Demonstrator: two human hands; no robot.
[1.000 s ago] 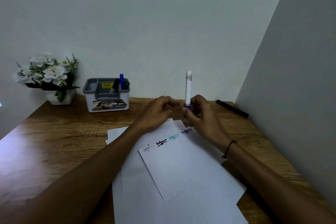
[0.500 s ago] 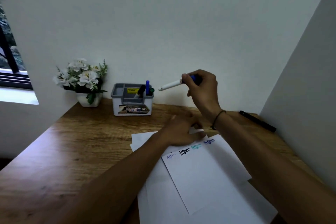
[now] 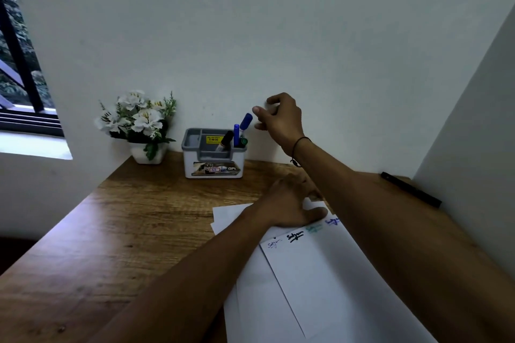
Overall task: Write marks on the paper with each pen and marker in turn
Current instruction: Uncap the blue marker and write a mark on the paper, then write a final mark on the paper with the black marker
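Note:
A white sheet of paper (image 3: 315, 276) lies on a stack of sheets on the wooden desk (image 3: 133, 231), with several scribbled marks in blue, black and green along its top edge. My left hand (image 3: 291, 205) rests flat on the paper's upper corner. My right hand (image 3: 281, 120) hovers beside the grey pen holder (image 3: 213, 167), fingers spread, just clear of a blue-capped marker (image 3: 246, 121) that leans in the holder. A black marker (image 3: 227, 138), a blue pen (image 3: 236, 133) and a green-capped pen (image 3: 244, 142) also stand in the holder.
A black pen (image 3: 409, 189) lies on the desk by the right wall. A white pot of white flowers (image 3: 139, 122) stands left of the holder against the back wall. A window opens at the far left. A side wall closes off the right.
My right hand carried the blue-capped marker from above the paper leftwards to the holder and let it go there. My left hand dropped flat onto the paper. The view swung left and up.

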